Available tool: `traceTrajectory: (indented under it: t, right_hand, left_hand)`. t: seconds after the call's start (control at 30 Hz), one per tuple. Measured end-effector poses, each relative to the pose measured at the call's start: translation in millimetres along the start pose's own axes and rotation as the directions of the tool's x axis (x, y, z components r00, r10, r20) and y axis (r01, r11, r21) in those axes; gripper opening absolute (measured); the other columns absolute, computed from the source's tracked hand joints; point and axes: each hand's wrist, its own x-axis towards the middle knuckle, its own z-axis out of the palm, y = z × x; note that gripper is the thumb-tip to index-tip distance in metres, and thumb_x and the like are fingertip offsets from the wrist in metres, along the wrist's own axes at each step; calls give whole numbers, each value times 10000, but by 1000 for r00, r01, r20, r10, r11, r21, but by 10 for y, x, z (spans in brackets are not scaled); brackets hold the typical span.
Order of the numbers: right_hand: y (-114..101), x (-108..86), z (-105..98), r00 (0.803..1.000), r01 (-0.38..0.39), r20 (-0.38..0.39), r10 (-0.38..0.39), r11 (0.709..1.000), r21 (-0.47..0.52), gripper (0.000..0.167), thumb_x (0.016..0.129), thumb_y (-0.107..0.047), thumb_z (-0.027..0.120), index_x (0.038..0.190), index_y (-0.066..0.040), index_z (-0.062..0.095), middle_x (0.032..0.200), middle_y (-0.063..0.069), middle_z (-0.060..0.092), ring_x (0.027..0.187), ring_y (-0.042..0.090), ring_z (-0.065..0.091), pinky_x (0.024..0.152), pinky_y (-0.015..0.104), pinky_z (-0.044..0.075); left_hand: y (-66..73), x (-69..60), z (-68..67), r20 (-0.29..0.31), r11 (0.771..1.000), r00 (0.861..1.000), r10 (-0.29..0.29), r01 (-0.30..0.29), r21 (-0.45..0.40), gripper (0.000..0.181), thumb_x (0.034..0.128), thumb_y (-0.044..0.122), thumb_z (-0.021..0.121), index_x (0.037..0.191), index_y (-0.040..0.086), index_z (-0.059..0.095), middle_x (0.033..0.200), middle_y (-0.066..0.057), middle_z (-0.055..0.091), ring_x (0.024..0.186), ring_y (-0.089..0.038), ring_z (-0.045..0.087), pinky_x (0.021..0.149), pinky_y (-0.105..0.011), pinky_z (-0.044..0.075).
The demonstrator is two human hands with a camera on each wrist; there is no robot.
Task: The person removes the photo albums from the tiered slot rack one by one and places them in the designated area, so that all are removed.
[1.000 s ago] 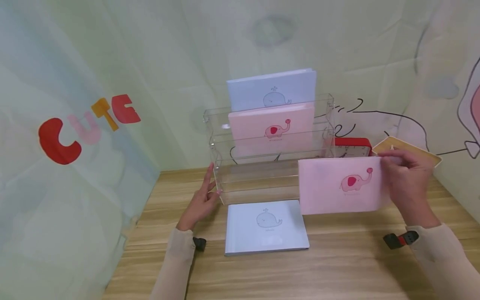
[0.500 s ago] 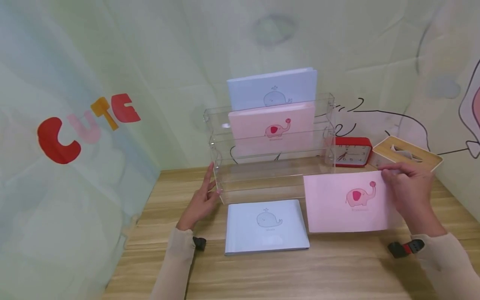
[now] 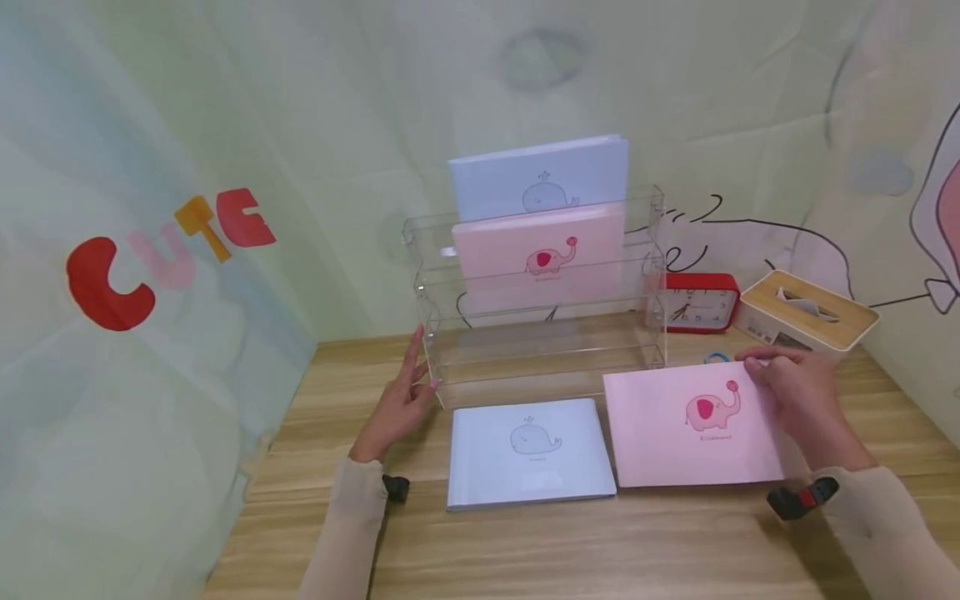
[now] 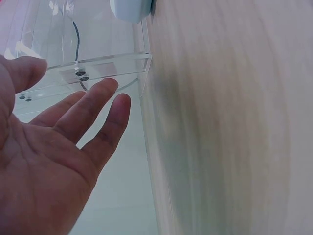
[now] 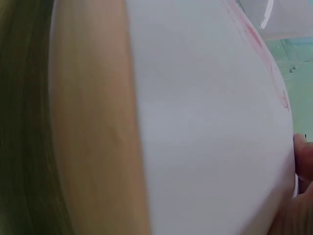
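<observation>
My right hand [image 3: 802, 404] pinches the right edge of a pink elephant notebook [image 3: 667, 442], tilted low over the table's right side. Its cover fills much of the right wrist view, with fingertips [image 5: 304, 159] at the edge. With spread fingers, my left hand [image 3: 397, 412] touches the left side of a clear acrylic rack [image 3: 480, 390]. The left wrist view shows those fingers [image 4: 115, 115] by the rack's side panel. A pale blue whale notebook [image 3: 487, 454] lies flat before the rack. Another pink notebook [image 3: 495, 279] and a blue one [image 3: 480, 187] stand in its upper tiers.
A red clock [image 3: 708, 304] stands right of the rack, beside a wood-topped tissue box [image 3: 825, 321]. A small blue ring-shaped thing [image 3: 717, 357] shows behind the held notebook. A printed curtain [image 3: 337, 167] hangs behind the wooden table [image 3: 525, 550].
My right hand has lowered the pink notebook toward the table, to the right of the flat blue one, uncovering the clock and tissue box. The left hand stays at the rack.
</observation>
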Motion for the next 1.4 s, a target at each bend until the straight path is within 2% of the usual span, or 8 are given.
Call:
traceTrajectory:
  t: [0.1,0.17,0.37,0.67,0.8,1.03,1.33,1.4]
  right_hand:
    - [6,30,22,998,-58,24,59,998,-37,495,1098,-275,509,1573,-146,566,1615,168,502,1317,256,545,778,170,531]
    - [19,47,35,997,-64,44,67,996,-70,528,1094,-263,493,1599,-110,522,1702,205,410,1390,327,503,788,219,518]
    - [74,109,70,995,-24,97,36,993,-117,544,1091,-235,479,1606,-63,486,1729,257,344,1507,431,388,848,278,459]
    - [141,215,119,988,26,154,1,984,-174,550,1089,-225,499,1602,-30,466,1709,303,354,1501,463,356,814,236,452]
    - [168,247,131,983,25,185,11,981,-191,555,1097,-238,503,1600,-7,466,1706,319,330,1490,480,351,928,310,451]
    - [241,303,143,972,17,235,27,983,-185,541,1122,-232,518,1600,13,455,1715,315,308,1539,487,337,1223,515,415]
    - [213,299,132,963,-49,255,83,989,-138,768,1110,-441,528,1676,15,281,1771,319,137,1641,529,124,1329,631,232]
    - [193,298,130,965,-45,251,75,991,-125,815,1101,-486,531,1677,26,266,1773,325,108,1647,540,86,1328,651,212]
  left_hand:
    - [-8,5,-1,1,1000,1000,8,-8,-2,905,1125,206,558,1691,537,-67,1648,-266,463,1294,-461,693,1064,-581,534]
    - [-13,9,0,4,1000,1000,10,-10,-2,903,1126,206,555,1692,534,-68,1650,-262,462,1310,-469,680,1098,-621,516]
    - [-22,14,-3,7,1000,1000,8,-8,7,895,1131,218,548,1690,535,-76,1654,-244,464,1316,-464,677,1104,-630,513]
    - [-17,10,-5,1,999,1000,11,-11,30,894,1130,225,548,1696,516,-80,1650,-241,469,1231,-404,738,975,-460,540]
    - [-1,7,-4,1,999,1000,-13,13,32,893,1132,236,545,1684,547,-84,1655,-225,469,1057,-313,758,900,-400,531]
    - [-2,15,-1,16,1000,1000,-25,25,5,909,1129,227,552,1675,564,-92,1667,-219,453,751,-164,589,717,-283,477]
    - [-31,24,10,6,1000,1000,-11,11,3,923,1123,195,563,1690,534,-82,1653,-229,470,725,-137,572,698,-257,472]
    - [-36,26,13,8,1000,1000,-5,5,-2,924,1120,186,566,1699,512,-78,1650,-244,467,668,-111,512,668,-249,459]
